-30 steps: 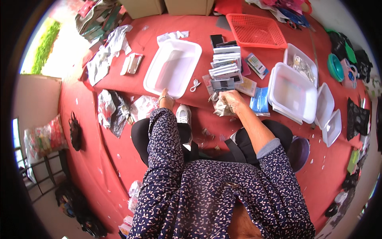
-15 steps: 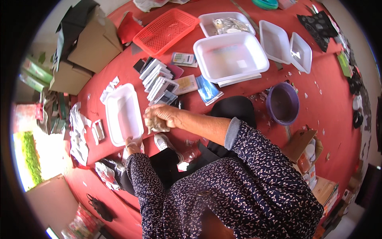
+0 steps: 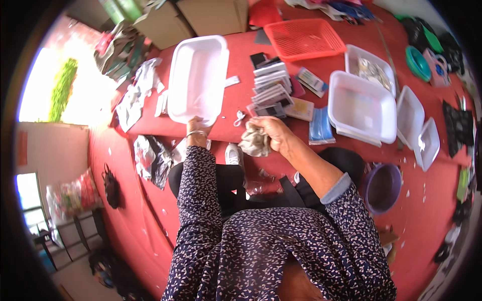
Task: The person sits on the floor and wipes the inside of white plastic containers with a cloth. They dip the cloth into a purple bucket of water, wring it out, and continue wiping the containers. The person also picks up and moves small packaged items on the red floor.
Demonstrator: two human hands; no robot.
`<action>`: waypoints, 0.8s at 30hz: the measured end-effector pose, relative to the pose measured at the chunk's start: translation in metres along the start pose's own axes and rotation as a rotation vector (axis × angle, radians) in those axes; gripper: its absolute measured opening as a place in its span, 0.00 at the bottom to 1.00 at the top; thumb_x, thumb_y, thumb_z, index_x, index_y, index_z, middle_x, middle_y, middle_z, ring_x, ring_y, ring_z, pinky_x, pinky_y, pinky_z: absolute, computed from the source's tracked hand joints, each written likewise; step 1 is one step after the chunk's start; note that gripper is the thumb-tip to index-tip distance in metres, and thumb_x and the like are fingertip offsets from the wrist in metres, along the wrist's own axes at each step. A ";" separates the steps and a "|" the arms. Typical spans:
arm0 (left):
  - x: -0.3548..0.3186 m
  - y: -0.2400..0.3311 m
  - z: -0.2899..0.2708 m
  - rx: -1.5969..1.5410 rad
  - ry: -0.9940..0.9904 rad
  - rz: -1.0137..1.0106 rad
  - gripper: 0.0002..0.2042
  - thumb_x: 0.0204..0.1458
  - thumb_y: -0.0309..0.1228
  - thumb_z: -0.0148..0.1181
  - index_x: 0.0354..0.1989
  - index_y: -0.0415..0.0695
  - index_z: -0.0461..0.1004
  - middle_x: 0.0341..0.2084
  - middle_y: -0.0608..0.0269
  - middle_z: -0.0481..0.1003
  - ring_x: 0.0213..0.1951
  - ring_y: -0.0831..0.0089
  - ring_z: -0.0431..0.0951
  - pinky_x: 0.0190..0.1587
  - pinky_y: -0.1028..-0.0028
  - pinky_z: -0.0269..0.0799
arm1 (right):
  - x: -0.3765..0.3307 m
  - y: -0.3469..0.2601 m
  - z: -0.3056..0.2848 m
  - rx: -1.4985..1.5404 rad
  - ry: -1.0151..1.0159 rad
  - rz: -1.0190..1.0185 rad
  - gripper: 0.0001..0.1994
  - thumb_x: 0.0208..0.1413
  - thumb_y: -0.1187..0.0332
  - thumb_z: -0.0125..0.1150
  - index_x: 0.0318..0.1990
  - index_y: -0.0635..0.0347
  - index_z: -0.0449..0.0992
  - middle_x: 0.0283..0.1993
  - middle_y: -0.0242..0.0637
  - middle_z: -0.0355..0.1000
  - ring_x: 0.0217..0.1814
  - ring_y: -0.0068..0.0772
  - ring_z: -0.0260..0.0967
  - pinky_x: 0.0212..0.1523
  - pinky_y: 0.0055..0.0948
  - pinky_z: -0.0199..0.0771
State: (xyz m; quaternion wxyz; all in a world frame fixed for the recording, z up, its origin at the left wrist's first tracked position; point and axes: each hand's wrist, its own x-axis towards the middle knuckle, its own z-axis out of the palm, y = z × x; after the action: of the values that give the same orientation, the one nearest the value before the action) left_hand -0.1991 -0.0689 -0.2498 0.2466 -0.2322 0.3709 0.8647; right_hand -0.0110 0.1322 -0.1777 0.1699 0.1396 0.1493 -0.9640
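My left hand (image 3: 199, 126) is closed on the near rim of a long white plastic tub (image 3: 185, 105), with fingers partly hidden by the rim. The tub's inside faces up and looks bare. Bunched in my right hand (image 3: 275, 132) is a crumpled greyish cloth (image 3: 255, 141), held to the right of the tub and apart from it. Beyond that hand lie several stacked flat cases (image 3: 271, 88) and a blue packet (image 3: 321, 125). A small white looped item (image 3: 239, 118) sits between the tub and the cloth.
A red basket (image 3: 306, 37) lies at the back. White tubs (image 3: 361, 105) stand to the right, one raised on flat white things. A purple bucket (image 3: 382, 188) is by my right knee. Grey-white plastic sheeting (image 3: 143, 88) lies left; cardboard boxes (image 3: 213, 17) stand behind.
My view has swung left, shifting the scene rightward. The tub looks larger and closer, my left hand still at its near rim. The cloth remains in my right hand, away from the tub.
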 end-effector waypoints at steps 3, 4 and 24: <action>-0.028 -0.006 0.031 -0.032 0.019 -0.046 0.27 0.31 0.20 0.40 0.48 0.34 0.54 0.48 0.46 0.60 0.53 0.45 0.58 0.50 0.37 0.54 | -0.006 -0.008 0.004 -0.144 0.305 -0.125 0.09 0.52 0.65 0.52 0.27 0.62 0.69 0.22 0.33 0.67 0.24 0.33 0.69 0.29 0.31 0.73; -0.034 -0.005 0.032 -0.011 0.019 -0.058 0.29 0.30 0.20 0.39 0.49 0.33 0.51 0.49 0.46 0.59 0.54 0.45 0.57 0.51 0.36 0.51 | -0.005 -0.016 0.007 -0.116 0.296 -0.158 0.09 0.52 0.65 0.53 0.27 0.61 0.69 0.23 0.33 0.67 0.25 0.32 0.69 0.29 0.31 0.74; -0.058 0.069 0.060 1.070 0.162 1.375 0.35 0.31 0.12 0.44 0.57 0.39 0.51 0.51 0.49 0.60 0.54 0.62 0.60 0.51 0.68 0.59 | -0.089 -0.151 -0.012 0.198 0.465 -0.900 0.06 0.52 0.69 0.49 0.29 0.59 0.71 0.32 0.38 0.71 0.36 0.35 0.69 0.44 0.41 0.70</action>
State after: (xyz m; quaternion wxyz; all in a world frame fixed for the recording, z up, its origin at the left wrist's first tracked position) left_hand -0.2094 -0.0798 -0.1425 -0.2806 0.1290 0.8012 0.5125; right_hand 0.0164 0.2976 -0.1235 -0.3134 0.2878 0.1365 -0.8946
